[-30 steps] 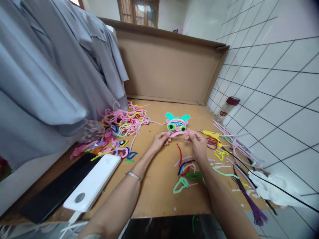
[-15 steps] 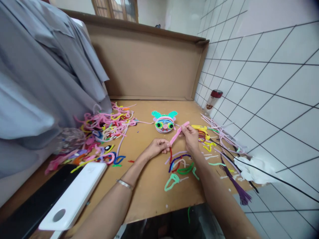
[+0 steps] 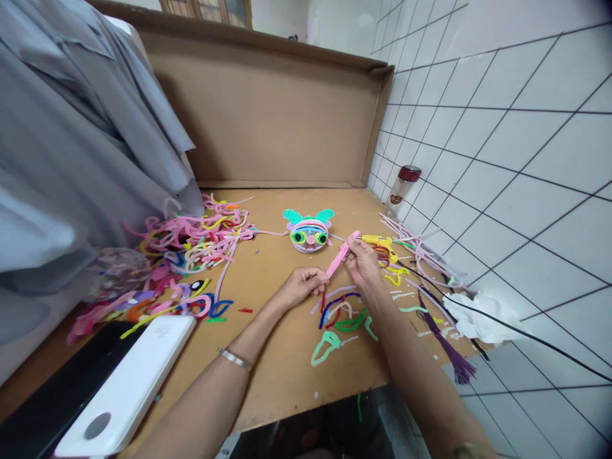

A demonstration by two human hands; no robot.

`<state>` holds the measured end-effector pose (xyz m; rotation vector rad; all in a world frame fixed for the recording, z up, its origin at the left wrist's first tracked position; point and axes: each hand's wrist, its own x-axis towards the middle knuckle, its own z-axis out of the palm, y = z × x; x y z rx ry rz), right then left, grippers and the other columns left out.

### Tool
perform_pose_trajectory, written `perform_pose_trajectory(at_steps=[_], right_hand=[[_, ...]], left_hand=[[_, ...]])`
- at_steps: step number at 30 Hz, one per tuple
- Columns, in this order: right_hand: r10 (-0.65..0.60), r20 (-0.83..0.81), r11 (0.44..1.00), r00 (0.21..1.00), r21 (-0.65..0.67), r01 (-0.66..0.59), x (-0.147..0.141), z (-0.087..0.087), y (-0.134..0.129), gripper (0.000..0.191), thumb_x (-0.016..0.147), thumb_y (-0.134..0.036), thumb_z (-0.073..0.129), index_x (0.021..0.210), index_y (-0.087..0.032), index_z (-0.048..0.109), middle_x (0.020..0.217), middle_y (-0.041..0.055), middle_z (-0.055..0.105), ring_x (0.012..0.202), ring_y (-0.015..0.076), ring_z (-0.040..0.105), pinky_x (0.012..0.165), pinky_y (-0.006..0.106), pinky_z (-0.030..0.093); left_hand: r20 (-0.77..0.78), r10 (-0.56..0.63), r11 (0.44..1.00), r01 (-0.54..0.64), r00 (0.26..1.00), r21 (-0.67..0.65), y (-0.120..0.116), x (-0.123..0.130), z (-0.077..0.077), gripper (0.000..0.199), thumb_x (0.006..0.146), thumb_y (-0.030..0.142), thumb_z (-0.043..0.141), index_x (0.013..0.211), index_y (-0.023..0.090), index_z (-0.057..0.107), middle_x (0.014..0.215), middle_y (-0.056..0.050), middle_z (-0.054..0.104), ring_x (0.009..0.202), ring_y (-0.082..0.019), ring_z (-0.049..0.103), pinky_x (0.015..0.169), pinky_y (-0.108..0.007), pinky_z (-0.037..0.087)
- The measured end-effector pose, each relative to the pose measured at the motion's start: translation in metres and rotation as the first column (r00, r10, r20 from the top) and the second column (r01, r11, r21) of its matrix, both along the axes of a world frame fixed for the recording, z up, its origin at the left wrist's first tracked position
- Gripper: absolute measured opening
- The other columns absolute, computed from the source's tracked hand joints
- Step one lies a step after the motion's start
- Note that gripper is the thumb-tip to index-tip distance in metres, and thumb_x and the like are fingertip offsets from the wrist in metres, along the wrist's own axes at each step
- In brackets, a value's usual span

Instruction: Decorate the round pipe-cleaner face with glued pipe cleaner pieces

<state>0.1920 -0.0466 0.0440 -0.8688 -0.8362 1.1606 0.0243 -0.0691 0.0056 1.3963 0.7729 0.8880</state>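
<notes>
A flat pink strip of pipe cleaners (image 3: 338, 257) is stretched at a slant between my two hands. My left hand (image 3: 306, 285) pinches its lower end. At the upper end, my right hand (image 3: 362, 260) grips it between thumb and fingers. Just beyond them sits a round pipe cleaner animal head (image 3: 310, 234) with green ears and yellow-green ringed eyes. A yellow glue gun (image 3: 380, 241) lies right of my right hand, partly hidden by it. Below the hands are loose bent pipe cleaners (image 3: 351, 324) in green, blue and red.
A tangled heap of mostly pink pipe cleaners (image 3: 191, 236) lies at left. Nearer stand a white power bank (image 3: 129, 382) and a black slab (image 3: 52, 389). Along the tiled wall are a red-lidded jar (image 3: 403, 188), lilac stems (image 3: 421, 248), white tissue (image 3: 478, 315) and a black cable (image 3: 540, 347).
The view has shifted slightly, so everything appears a little further left. Both hands keep their hold on the pink strip, which has turned slightly.
</notes>
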Motion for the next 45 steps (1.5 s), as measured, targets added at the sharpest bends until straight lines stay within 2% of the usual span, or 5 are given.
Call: perform_pose_trajectory(at_steps=[14,19,24,37,45], right_hand=[[0.238,0.201,0.971,0.950,-0.087,-0.224,-0.015,0.003,-0.015,0.038,0.050,-0.047,0.084,0.066,-0.017,0.068,0.061,0.0029,0.070,0.052,0.0127,0.060,0.057,0.026,0.049],[0.324,0.369,0.945,0.871,-0.166,-0.281,-0.017,0.003,-0.017,0.036,0.052,-0.046,0.082,0.059,-0.016,0.066,0.054,0.0023,0.066,0.047,0.0105,0.054,0.051,0.023,0.043],[0.383,0.422,0.924,0.822,-0.181,-0.338,-0.022,0.003,-0.021,0.036,0.055,-0.048,0.079,0.059,-0.015,0.065,0.054,0.0015,0.065,0.045,0.0090,0.050,0.048,0.022,0.039],[0.344,0.513,0.938,0.786,-0.160,-0.306,-0.027,-0.009,-0.020,0.030,0.062,-0.045,0.072,0.063,-0.015,0.065,0.055,0.0011,0.064,0.045,0.0089,0.048,0.045,0.021,0.037],[0.462,0.347,0.883,0.816,-0.268,-0.386,-0.021,0.001,-0.022,0.034,0.056,-0.045,0.077,0.066,-0.016,0.062,0.055,-0.0004,0.063,0.046,0.0094,0.053,0.044,0.020,0.039]], left_hand=[[0.019,0.165,0.980,-0.167,0.986,0.111,0.001,-0.001,0.001,0.047,0.076,0.060,0.064,0.069,0.014,0.068,0.056,-0.002,0.061,0.050,-0.009,0.050,0.051,-0.022,0.038],[0.120,0.544,0.738,-0.541,0.831,0.404,0.002,-0.003,0.002,0.027,0.082,0.042,0.062,0.085,0.016,0.070,0.079,-0.004,0.071,0.072,-0.015,0.062,0.070,-0.027,0.049],[0.112,0.611,0.609,-0.556,0.784,0.565,0.001,-0.002,0.000,0.017,0.085,0.030,0.061,0.091,0.019,0.072,0.085,-0.005,0.074,0.076,-0.015,0.066,0.073,-0.026,0.050],[-0.001,0.642,0.589,-0.493,0.767,0.640,-0.003,-0.004,0.005,0.013,0.083,0.025,0.054,0.073,0.018,0.059,0.063,0.001,0.055,0.056,-0.010,0.047,0.059,-0.023,0.038],[0.006,0.760,0.580,-0.682,0.650,0.446,0.004,-0.011,0.004,0.038,0.089,0.035,0.044,0.056,0.020,0.035,0.053,0.005,0.032,0.052,-0.010,0.034,0.055,-0.025,0.029]])
